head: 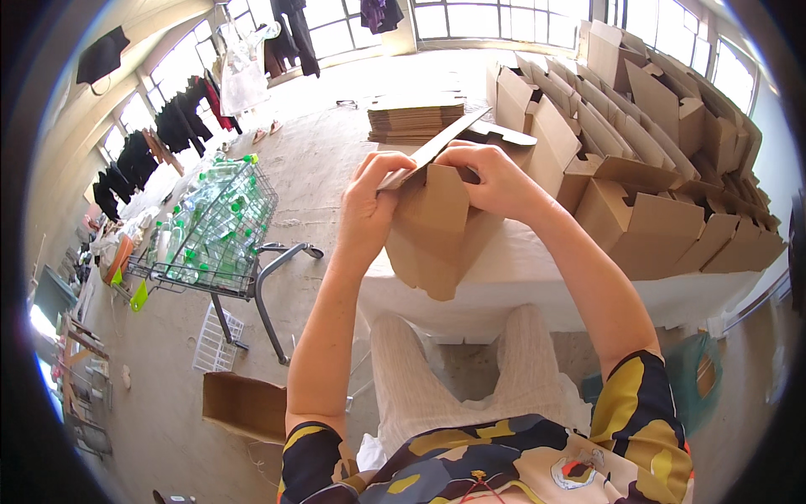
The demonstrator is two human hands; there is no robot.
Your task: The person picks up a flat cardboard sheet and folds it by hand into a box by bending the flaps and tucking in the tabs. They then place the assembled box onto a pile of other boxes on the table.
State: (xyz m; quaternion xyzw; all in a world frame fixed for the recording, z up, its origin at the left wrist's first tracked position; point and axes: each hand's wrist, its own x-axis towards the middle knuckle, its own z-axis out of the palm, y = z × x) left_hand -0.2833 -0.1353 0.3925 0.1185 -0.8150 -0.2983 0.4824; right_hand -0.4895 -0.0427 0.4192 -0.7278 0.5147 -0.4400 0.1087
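Both of my hands are on a brown cardboard box (428, 220), tilted above the near edge of a table with a white cover (535, 255). My left hand (373, 195) grips a raised flap at the box's left side, fingers over its top edge and thumb below. My right hand (488, 173) is bent over the far right side, fingertips at the flaps near the middle. Part of the box behind my right hand is hidden. One long flap sticks up and away to the upper right.
Rows of folded cardboard boxes (630, 164) fill the table's right side. A stack of flat cardboard (412, 120) lies beyond my hands. On the left stand a shopping cart (252, 252) of plastic bottles, a white rack (217, 339) and an open carton (245, 406) on the floor.
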